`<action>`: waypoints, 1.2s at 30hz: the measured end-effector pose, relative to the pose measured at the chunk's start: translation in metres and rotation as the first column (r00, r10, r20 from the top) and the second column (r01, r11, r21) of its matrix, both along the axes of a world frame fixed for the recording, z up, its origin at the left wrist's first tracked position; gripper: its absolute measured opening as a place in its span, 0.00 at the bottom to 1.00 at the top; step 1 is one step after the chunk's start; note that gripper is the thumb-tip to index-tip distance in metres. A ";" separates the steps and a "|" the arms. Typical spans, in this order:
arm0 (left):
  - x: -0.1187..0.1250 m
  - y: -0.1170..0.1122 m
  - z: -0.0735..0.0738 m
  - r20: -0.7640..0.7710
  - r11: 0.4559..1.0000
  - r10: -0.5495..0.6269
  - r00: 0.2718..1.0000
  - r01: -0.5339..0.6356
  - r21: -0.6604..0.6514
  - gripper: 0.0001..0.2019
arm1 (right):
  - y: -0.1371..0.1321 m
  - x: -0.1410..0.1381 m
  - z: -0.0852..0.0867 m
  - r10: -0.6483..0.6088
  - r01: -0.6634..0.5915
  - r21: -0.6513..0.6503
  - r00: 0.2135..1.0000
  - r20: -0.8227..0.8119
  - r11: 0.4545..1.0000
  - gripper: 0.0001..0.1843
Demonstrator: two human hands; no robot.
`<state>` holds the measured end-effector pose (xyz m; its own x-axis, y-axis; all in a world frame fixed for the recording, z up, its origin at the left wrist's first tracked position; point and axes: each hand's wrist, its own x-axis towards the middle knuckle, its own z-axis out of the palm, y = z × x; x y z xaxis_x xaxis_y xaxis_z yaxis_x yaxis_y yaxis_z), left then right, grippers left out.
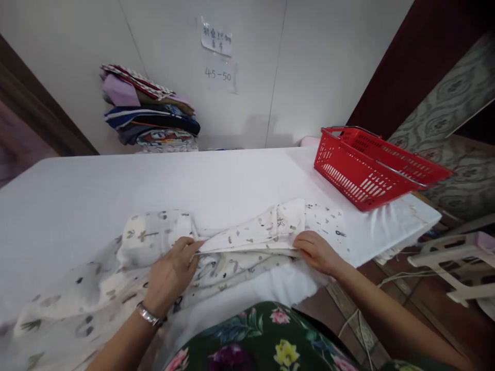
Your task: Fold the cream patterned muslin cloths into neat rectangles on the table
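A thin white cloth (247,237) with small printed figures lies along the front of the table, partly folded into a strip. My left hand (174,275), with a silver watch at the wrist, pinches the strip's left end. At its right end, my right hand (315,252) grips the near edge between thumb and fingers. Beyond the right hand, a flat printed part (325,221) rests on the table. Bunched, loose printed fabric (81,293) spreads to the left of my left hand, with a thicker folded bulge (150,234) above it.
The table wears a white cover (232,175). A red plastic basket (359,170) stands at the back right. A stack of folded fabrics (150,113) rises against the wall at back left. Right of the table, a white stool (456,257) and cables (359,330) are on the floor.
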<state>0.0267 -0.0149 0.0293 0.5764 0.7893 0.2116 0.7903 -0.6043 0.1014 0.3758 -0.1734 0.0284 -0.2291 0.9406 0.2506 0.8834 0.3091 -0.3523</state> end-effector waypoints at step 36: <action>-0.001 -0.003 -0.003 0.129 0.995 -0.038 0.991 0.049 -0.083 0.17 | 0.034 0.054 0.013 -0.788 0.234 -0.755 0.119 -0.604 0.613 0.11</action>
<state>0.0252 -0.0175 0.0264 0.5835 0.7824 0.2177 0.7408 -0.6227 0.2520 0.4299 -0.1392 0.0410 0.4342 0.7446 -0.5070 -0.1626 -0.4888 -0.8571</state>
